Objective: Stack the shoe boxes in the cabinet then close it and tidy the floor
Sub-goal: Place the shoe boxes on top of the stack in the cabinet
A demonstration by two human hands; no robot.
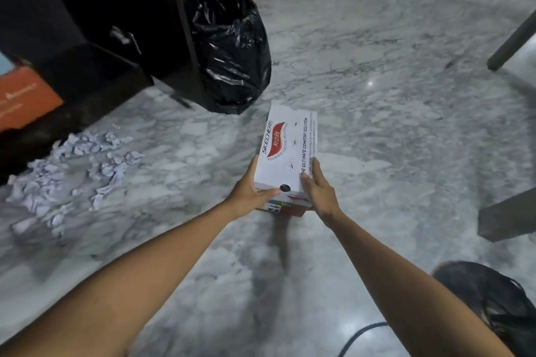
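You hold a white shoe box (290,148) at the centre of the view, above the marble floor (391,95), its long side running toward 12 o'clock. Your left hand (251,191) grips the near left corner, thumb laid across the near end and fingers curled along the left side. Your right hand (317,188) grips the near right corner, fingers spread on the lid and the thumb hidden. The lid reads "Skechers Arch Fit".

At 10 o'clock stands the dark cabinet (87,23), its door (179,23) swung open toward you. An orange box (26,95) sits in it at 9 o'clock, at the frame's left edge. A black bin bag (235,52) stands just beside the door at 12 o'clock. Crumpled paper scraps (72,165) litter the floor at 9 o'clock, near the cabinet's foot. Dark furniture legs (510,43) show at 3 o'clock, and a black bundle (493,298) lies at 5 o'clock.
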